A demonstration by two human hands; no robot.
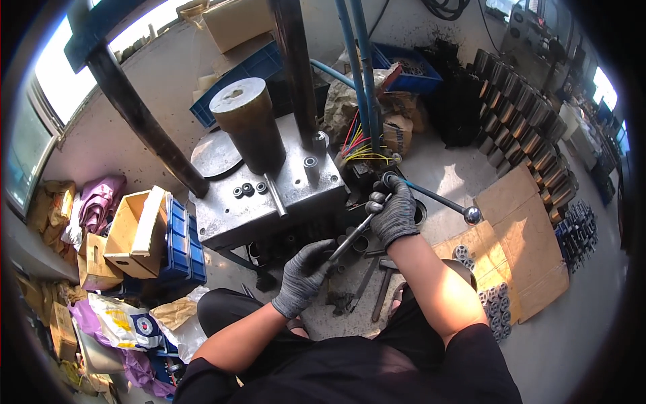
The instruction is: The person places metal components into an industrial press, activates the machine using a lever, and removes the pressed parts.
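Observation:
In front of the press, my left hand point(301, 279), in a grey knit glove, is closed round the lower end of a slim metal rod point(349, 244). The rod slants up to the right, toward rounded metal end pieces point(375, 203). My right hand point(396, 214), gloved too, is closed at that upper end; its fingers partly cover the grip. A small ring-shaped metal part point(387, 178) shows at its fingertips. Left of it, the steel press block point(269, 227) carries a thick cylinder point(249, 128), a loose metal pin point(275, 196) and small black ring parts point(248, 189).
A ball-ended lever point(473, 215) juts out right of my right hand. A hammer point(383, 289) lies on the floor between my feet. Flat cardboard point(521, 229) and stacked round metal parts point(496, 310) are at right. Wooden boxes point(136, 234) and a blue crate point(186, 239) stand left.

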